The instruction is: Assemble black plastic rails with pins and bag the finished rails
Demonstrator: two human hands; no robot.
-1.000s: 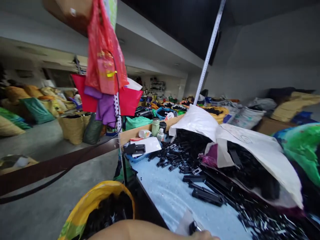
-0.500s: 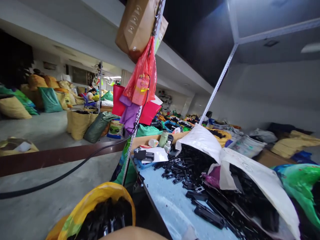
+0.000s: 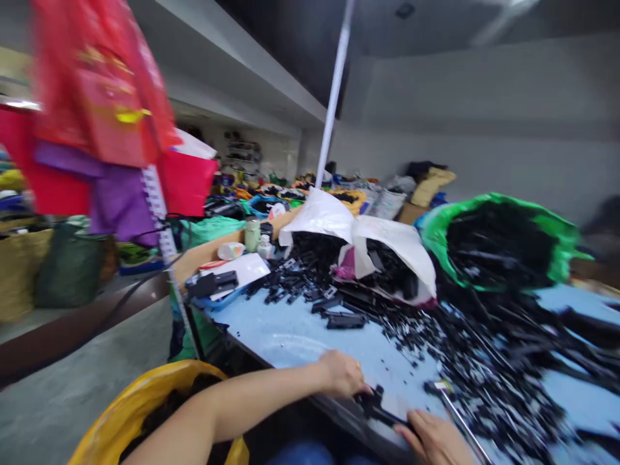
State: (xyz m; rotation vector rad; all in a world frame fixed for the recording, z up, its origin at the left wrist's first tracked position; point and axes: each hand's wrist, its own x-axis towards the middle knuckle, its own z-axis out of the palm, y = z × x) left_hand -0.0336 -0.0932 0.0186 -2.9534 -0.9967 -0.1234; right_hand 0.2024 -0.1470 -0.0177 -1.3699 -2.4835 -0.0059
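Near the table's front edge, my left hand has its fingers closed on one end of a black part. My right hand, low in the view, grips the other end of that same part. A hammer-like tool with a metal shaft lies just right of my right hand. Small black and metal pieces are heaped on the blue table further right.
Two white sacks and a green sack spill black parts at the back. A yellow sack stands left of the table. Red bags hang on a metal post. A blue tray holds papers.
The view has turned to the right and down. Both hands have come into view, holding the black part, and the green sack and heap of small pieces now show more fully.
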